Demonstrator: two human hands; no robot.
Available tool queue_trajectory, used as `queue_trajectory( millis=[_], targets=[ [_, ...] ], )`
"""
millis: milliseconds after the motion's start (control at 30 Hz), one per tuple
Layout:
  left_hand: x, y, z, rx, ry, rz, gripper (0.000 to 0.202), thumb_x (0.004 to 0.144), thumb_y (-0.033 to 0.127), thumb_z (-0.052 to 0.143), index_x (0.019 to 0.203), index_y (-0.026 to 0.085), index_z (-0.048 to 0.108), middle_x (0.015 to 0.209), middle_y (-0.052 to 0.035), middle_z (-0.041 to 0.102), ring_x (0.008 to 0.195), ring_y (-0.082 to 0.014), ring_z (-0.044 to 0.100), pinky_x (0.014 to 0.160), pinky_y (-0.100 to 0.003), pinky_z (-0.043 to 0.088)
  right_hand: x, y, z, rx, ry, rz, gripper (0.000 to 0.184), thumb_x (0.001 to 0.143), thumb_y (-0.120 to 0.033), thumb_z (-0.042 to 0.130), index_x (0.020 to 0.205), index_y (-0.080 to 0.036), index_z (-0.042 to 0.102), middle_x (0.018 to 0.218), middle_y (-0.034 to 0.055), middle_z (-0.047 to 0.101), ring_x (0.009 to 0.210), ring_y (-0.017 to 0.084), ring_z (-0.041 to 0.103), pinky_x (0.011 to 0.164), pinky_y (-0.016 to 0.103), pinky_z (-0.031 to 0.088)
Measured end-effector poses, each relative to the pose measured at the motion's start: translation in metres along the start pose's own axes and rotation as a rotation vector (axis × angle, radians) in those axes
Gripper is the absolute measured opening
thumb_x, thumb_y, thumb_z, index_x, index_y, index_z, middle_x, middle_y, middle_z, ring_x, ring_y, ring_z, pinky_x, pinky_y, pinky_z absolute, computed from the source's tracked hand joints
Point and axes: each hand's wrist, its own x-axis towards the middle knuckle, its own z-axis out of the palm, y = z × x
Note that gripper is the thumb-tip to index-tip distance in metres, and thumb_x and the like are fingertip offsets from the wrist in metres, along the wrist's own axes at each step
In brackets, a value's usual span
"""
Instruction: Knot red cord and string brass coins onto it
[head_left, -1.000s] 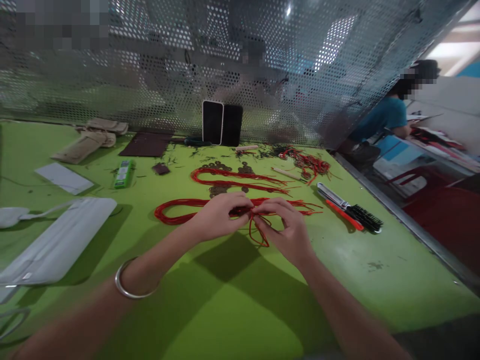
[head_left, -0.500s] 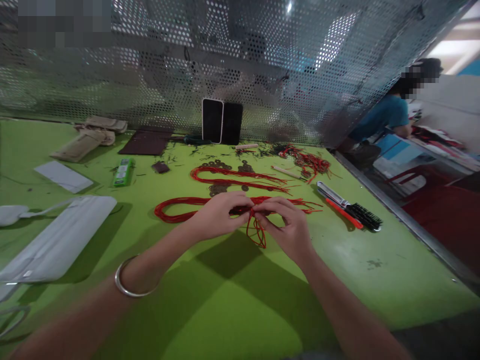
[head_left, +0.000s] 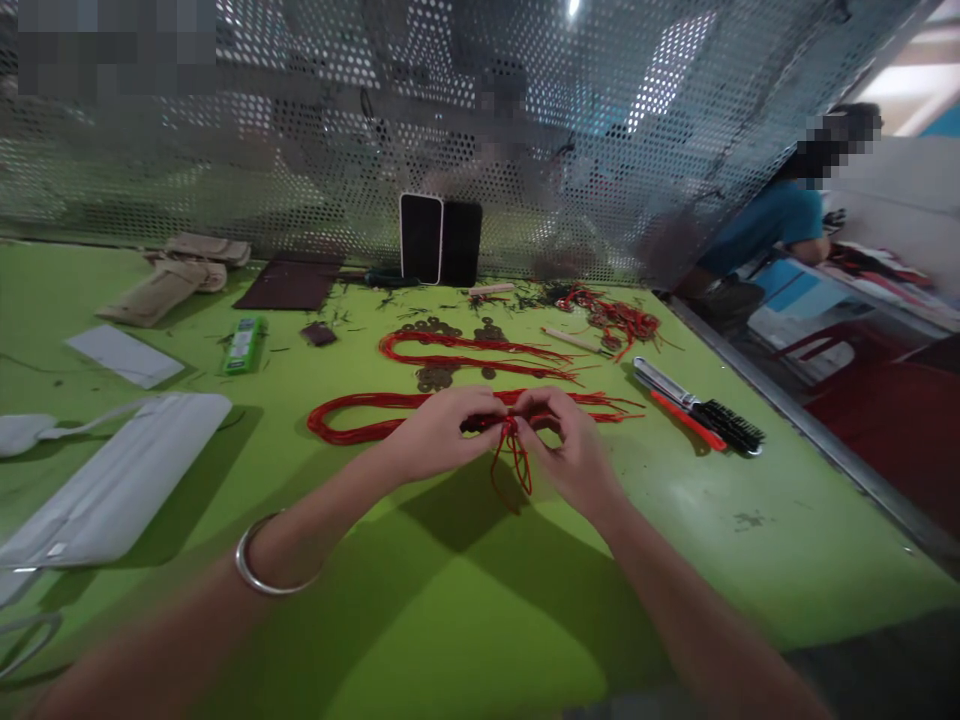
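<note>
Both hands meet above the middle of the green table (head_left: 450, 640). My left hand (head_left: 442, 430) pinches a red cord (head_left: 517, 470) between thumb and fingertips. From the other side my right hand (head_left: 570, 445) grips the same cord, its thumb close to my left thumb. Loops of the cord dangle below the fingertips; the knotted part between them is partly hidden. Just behind the hands lies a long bundle of red cords (head_left: 341, 420), bent into a U. A second red cord bundle (head_left: 397, 345) lies farther back, beside several dark round coins (head_left: 435, 378).
At right lies a hairbrush (head_left: 727, 425) with an orange-red handled item. Two phones (head_left: 422, 240) lean on the perforated metal screen (head_left: 315, 130). A white pouch (head_left: 142, 470) and a green box (head_left: 244, 345) are at left. A person in blue (head_left: 780, 225) sits beyond the table's right edge.
My right fingers have shifted their pinch on the cord, and the thumb has moved in nearer the left. The hanging loops have spread and reach slightly lower.
</note>
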Motion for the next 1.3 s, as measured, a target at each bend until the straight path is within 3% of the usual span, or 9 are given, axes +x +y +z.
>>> queue_trajectory(
  millis=[100,200,500,800,867,1033,1133,1300],
  targets=[
    [0.000,0.000,0.000,0.007,0.012,-0.019,0.017,0.084,0.021,0.048,0.079,0.016,0.064,0.074,-0.0014,0.059,0.068,-0.0126,0.052,0.063,-0.024,0.039,-0.001,-0.002,0.001,-0.072,0.069,-0.100,0.015,0.086,-0.018,0.054,0.096,-0.024,0.064,0.098,0.0057,0.063,0.085,0.017,0.060,0.072,0.031,0.053],
    [0.001,0.000,0.001,-0.010,0.006,-0.032,0.017,0.084,0.020,0.048,0.081,0.016,0.065,0.073,-0.0008,0.058,0.067,-0.0121,0.051,0.062,-0.023,0.038,-0.002,-0.003,0.002,-0.100,0.099,-0.128,0.013,0.085,-0.017,0.054,0.088,-0.023,0.065,0.092,0.0056,0.063,0.086,0.018,0.060,0.070,0.032,0.052],
    [0.001,0.000,0.002,-0.045,-0.036,-0.015,0.020,0.085,0.024,0.048,0.083,0.015,0.066,0.075,-0.0010,0.058,0.068,-0.0117,0.050,0.062,-0.023,0.038,0.001,0.000,0.003,0.108,-0.072,0.053,0.007,0.081,-0.015,0.048,0.083,-0.021,0.050,0.092,0.0047,0.053,0.085,0.016,0.053,0.069,0.027,0.049],
    [0.000,0.002,0.002,-0.097,-0.007,-0.020,0.019,0.085,0.024,0.049,0.084,0.016,0.066,0.075,-0.0007,0.060,0.068,-0.0114,0.052,0.063,-0.023,0.039,0.002,0.006,0.006,0.319,-0.085,0.205,0.005,0.083,-0.025,0.047,0.083,-0.021,0.050,0.081,0.0009,0.051,0.072,0.013,0.049,0.063,0.025,0.043],
    [0.000,0.002,0.003,-0.107,-0.003,-0.025,0.018,0.084,0.023,0.049,0.084,0.016,0.066,0.076,-0.0008,0.061,0.068,-0.0115,0.053,0.063,-0.023,0.040,0.003,0.006,0.004,0.394,-0.089,0.225,0.008,0.083,-0.025,0.047,0.085,-0.021,0.053,0.082,0.0011,0.054,0.076,0.014,0.053,0.069,0.027,0.046],
    [0.000,0.001,0.003,-0.109,-0.013,-0.038,0.018,0.084,0.022,0.050,0.084,0.015,0.067,0.077,-0.0013,0.061,0.070,-0.0122,0.054,0.064,-0.024,0.040,0.006,0.003,-0.006,0.311,-0.075,0.117,0.014,0.084,-0.027,0.053,0.092,-0.023,0.064,0.099,0.0048,0.061,0.092,0.017,0.058,0.081,0.032,0.050],
    [0.000,0.001,0.003,-0.102,-0.021,-0.041,0.018,0.085,0.023,0.049,0.080,0.015,0.065,0.073,-0.0009,0.059,0.068,-0.0119,0.052,0.063,-0.024,0.039,0.006,0.004,-0.007,0.186,-0.051,0.052,0.012,0.084,-0.029,0.058,0.091,-0.024,0.066,0.100,0.0058,0.060,0.092,0.017,0.059,0.079,0.032,0.052],
    [0.000,0.002,0.003,-0.098,-0.022,-0.040,0.020,0.085,0.025,0.048,0.077,0.015,0.063,0.068,0.0009,0.054,0.064,-0.0105,0.049,0.059,-0.022,0.037,0.004,0.006,-0.003,0.185,-0.010,0.057,0.010,0.085,-0.031,0.060,0.086,-0.021,0.063,0.093,0.0050,0.059,0.081,0.014,0.059,0.070,0.028,0.053]
  ],
)
